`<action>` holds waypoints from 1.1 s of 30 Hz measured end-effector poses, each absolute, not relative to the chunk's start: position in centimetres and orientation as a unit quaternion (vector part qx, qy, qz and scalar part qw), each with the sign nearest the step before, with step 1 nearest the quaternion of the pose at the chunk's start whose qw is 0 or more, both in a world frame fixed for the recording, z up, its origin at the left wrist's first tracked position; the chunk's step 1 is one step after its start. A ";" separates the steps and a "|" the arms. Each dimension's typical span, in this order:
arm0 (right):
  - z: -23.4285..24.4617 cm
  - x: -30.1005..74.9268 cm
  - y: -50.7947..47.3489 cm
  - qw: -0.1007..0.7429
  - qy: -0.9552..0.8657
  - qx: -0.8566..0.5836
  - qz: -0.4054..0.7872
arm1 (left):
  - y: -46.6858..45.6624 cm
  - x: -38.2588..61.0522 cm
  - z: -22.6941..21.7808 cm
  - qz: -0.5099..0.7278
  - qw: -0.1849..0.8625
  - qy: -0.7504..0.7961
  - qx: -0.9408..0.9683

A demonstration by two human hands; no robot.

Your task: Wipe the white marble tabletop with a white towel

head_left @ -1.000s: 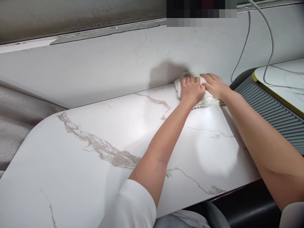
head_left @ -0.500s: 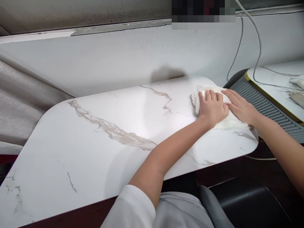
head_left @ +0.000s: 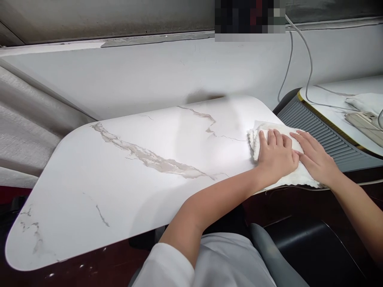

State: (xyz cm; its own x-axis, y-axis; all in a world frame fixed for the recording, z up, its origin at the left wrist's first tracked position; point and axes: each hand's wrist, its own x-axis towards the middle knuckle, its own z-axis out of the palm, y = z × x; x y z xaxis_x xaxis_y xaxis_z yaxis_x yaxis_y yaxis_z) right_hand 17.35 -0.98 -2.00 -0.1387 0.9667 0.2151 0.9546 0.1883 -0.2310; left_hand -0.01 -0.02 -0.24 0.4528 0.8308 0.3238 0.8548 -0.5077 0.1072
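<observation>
A folded white cloth [head_left: 299, 175] with a fluffy edge lies on the right end of a white marble-patterned table [head_left: 155, 147]. My left hand [head_left: 277, 153] rests flat on top of it with the fingers stretched out. Just to its right, my right hand [head_left: 315, 157] also presses on the cloth, fingers extended and slightly spread. The two hands touch or nearly touch near the thumbs. Part of the cloth hangs close to the table's near right edge, and its underside is hidden.
Beyond the right end stands another white table [head_left: 329, 95] with a grey ribbed side [head_left: 317, 123], carrying a power strip [head_left: 363, 123] and a white cloth [head_left: 368, 103]. A cable [head_left: 309, 59] hangs by the wall. At left is a curtain [head_left: 20, 123]; a black chair [head_left: 311, 247] stands below right.
Both hands and the cloth have slid toward the near right edge of the table. The view has shifted slightly, so more of the table's left corner and the second table shows.
</observation>
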 end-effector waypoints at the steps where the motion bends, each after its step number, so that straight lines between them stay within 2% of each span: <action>1: -2.1 17.2 -1.3 0.166 -0.757 -0.632 0.015 | -0.3 -0.1 -0.2 -0.167 0.036 -0.494 -0.852; 6: -2.3 16.0 -3.1 0.196 -0.749 -0.633 0.001 | -1.6 -0.8 -0.2 -0.164 0.038 -0.490 -0.855; 17: -2.0 10.7 -6.1 0.179 -0.780 -0.594 -0.083 | -4.7 -5.4 -0.6 -0.167 0.059 -0.478 -0.860; 26: -1.5 6.9 -6.7 0.160 -0.802 -0.571 -0.078 | -5.8 -9.2 -0.2 -0.138 0.029 -0.483 -0.864; 33: -1.0 7.7 -4.0 0.127 -0.808 -0.575 -0.022 | -4.3 -8.8 -0.6 -0.155 0.037 -0.495 -0.854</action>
